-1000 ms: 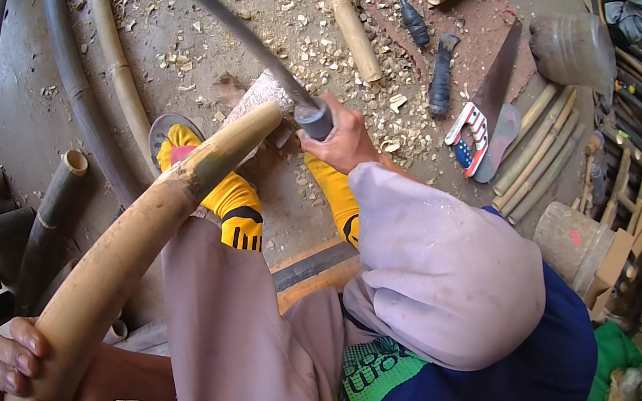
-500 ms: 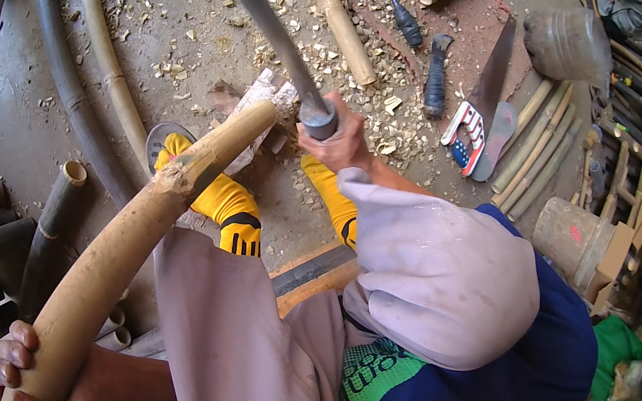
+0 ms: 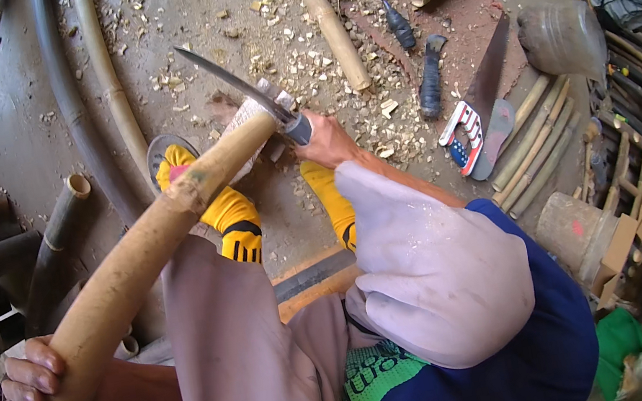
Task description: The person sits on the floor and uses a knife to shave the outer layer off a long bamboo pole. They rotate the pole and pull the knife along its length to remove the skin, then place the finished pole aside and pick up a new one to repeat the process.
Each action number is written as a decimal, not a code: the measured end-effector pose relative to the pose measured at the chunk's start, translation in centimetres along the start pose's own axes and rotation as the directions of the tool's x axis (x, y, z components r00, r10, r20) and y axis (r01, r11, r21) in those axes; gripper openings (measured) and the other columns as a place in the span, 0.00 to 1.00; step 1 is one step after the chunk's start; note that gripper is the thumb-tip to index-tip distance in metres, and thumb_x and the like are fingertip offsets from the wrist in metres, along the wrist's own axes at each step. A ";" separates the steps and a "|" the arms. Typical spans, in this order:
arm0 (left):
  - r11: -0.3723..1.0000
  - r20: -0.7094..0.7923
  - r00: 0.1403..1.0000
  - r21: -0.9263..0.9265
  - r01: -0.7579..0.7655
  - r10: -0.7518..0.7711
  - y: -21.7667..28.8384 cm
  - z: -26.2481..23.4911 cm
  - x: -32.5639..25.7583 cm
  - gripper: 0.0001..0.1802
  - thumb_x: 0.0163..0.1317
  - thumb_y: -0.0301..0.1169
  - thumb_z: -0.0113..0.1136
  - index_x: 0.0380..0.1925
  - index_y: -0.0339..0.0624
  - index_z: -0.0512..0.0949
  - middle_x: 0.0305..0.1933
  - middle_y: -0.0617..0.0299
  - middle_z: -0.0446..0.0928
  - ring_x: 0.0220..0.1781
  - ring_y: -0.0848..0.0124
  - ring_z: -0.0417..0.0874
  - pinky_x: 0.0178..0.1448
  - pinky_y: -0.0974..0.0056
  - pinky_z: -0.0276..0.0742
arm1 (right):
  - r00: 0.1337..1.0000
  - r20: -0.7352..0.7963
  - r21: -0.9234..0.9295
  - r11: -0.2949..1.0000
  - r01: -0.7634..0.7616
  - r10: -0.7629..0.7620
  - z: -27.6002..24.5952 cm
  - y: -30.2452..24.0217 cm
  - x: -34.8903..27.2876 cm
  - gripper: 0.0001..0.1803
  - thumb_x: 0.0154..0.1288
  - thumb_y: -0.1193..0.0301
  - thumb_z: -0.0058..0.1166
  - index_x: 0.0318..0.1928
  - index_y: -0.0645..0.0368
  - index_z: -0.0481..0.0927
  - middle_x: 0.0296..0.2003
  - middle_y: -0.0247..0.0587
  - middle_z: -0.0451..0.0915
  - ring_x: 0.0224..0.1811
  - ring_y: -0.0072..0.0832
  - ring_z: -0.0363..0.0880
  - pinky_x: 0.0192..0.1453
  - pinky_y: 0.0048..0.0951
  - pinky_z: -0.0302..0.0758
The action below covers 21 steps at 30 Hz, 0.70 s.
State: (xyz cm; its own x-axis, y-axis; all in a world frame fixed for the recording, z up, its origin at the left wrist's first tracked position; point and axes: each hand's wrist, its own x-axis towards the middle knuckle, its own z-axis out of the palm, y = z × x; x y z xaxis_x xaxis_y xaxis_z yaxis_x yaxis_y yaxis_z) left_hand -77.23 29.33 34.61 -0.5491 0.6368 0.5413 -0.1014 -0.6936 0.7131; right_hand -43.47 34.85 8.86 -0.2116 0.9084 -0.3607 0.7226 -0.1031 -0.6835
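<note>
Left hand (image 3: 44, 400) wraps closed around the bamboo pole (image 3: 128, 267); right hand (image 3: 326, 142) grips the knife (image 3: 238, 87) at the pole's far tip.

Head-worn fisheye view, looking steeply down
Close over the lap and thick tan bamboo pole (image 3: 137, 265); chip-strewn concrete floor (image 3: 249, 25) beyond

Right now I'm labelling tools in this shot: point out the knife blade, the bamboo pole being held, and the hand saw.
knife blade (image 3: 225, 74), head view, middle of the steel blade.
bamboo pole (image 3: 136, 261), head view, mid-shaft above the left hand.
hand saw (image 3: 488, 79), head view, flat of its blade.
</note>
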 end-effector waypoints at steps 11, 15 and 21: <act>0.968 -0.062 0.968 0.038 0.247 -0.245 -0.2 2.3 0.1 0.26 0.32 0.30 0.58 0.37 0.41 0.64 0.36 0.58 0.62 0.44 0.64 0.63 0.51 0.56 0.57 | 0.997 0.052 0.072 0.995 -0.065 0.061 0.0 1.4 -0.2 0.19 0.45 0.70 0.61 0.38 0.64 0.71 0.27 0.58 0.80 0.33 0.49 0.83 0.39 0.44 0.79; 0.980 -0.248 0.969 0.197 0.030 0.020 -0.5 1.9 0.2 0.23 0.40 0.30 0.60 0.37 0.39 0.64 0.32 0.58 0.64 0.35 0.68 0.67 0.43 0.61 0.65 | 0.997 0.061 0.036 0.998 -0.055 0.053 -1.4 0.0 -0.7 0.20 0.46 0.70 0.61 0.39 0.64 0.71 0.26 0.57 0.80 0.33 0.47 0.83 0.38 0.42 0.79; 0.993 -0.010 0.997 -0.095 0.071 -0.073 0.7 -1.5 0.5 0.19 0.40 0.29 0.60 0.35 0.40 0.67 0.28 0.63 0.67 0.29 0.71 0.69 0.39 0.65 0.66 | 0.925 -0.328 0.292 0.911 0.292 -0.192 -0.9 -1.6 -0.5 0.17 0.50 0.72 0.62 0.39 0.63 0.71 0.24 0.49 0.81 0.27 0.38 0.84 0.30 0.34 0.79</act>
State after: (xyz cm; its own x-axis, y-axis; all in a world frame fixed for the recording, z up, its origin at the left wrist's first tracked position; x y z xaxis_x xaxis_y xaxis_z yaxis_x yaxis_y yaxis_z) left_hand -78.85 28.65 34.70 -0.5483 0.6821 0.4838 -0.2186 -0.6753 0.7044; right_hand -43.94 34.97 10.73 -0.1186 0.9929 0.0051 0.4037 0.0529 -0.9133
